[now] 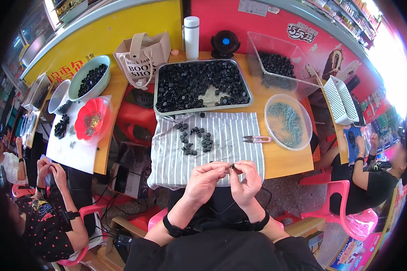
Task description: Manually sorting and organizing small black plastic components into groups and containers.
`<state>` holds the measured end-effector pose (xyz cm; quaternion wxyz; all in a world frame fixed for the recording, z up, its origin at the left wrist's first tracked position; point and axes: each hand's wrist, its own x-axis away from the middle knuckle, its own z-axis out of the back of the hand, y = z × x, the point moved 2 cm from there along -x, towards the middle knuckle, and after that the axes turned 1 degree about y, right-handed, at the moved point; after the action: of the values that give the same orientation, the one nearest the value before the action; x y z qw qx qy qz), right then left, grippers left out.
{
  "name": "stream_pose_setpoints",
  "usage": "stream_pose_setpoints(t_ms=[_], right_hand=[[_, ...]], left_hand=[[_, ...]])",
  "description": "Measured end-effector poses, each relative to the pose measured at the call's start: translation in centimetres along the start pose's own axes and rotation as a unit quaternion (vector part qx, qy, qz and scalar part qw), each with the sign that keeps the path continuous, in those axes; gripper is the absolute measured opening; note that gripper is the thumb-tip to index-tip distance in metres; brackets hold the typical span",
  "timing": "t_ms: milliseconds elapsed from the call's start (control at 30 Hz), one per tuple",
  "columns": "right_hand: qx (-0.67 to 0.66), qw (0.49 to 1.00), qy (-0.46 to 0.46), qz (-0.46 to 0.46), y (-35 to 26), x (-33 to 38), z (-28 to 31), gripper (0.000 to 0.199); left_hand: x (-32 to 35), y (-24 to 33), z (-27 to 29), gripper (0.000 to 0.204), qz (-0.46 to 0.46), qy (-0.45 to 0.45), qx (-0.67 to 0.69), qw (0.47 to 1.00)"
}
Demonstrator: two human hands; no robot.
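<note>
Both the left hand [205,179] and right hand [246,179] pinch one tiny, light, rigid black plastic piece [232,166] by its edges, six o'clock of the grey striped cloth [230,131].

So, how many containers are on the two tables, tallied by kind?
Metal tray: 1
Clear tubs: 2
Round bowls: 4
White basket: 1
Paper bag: 1
Bottle: 1
Total: 10
</note>
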<state>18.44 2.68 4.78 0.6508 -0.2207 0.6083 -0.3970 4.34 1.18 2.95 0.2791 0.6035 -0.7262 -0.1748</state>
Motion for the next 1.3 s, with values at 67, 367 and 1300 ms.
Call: stream_pose_setpoints(t_ms=[67, 367, 1300], right_hand=[[-0.016, 1.000, -0.006, -0.016, 0.2, 0.0, 0.1, 0.022], [-0.142, 0.978, -0.024, -0.149, 2.4, 1.2, 0.6, 0.018], [-0.226, 0.947, -0.001, -0.228, 2.6, 1.7, 0.9, 0.016]], left_hand=[[0.2, 0.9, 0.7, 0.017, -0.060, 0.030, -0.093, 0.993], [0.6, 3.6, 1.0, 0.024, -0.327, 0.112, -0.711, 0.612], [-1.0, 0.3, 3.2, 0.024, 0.003, 0.017, -0.156, 0.988]])
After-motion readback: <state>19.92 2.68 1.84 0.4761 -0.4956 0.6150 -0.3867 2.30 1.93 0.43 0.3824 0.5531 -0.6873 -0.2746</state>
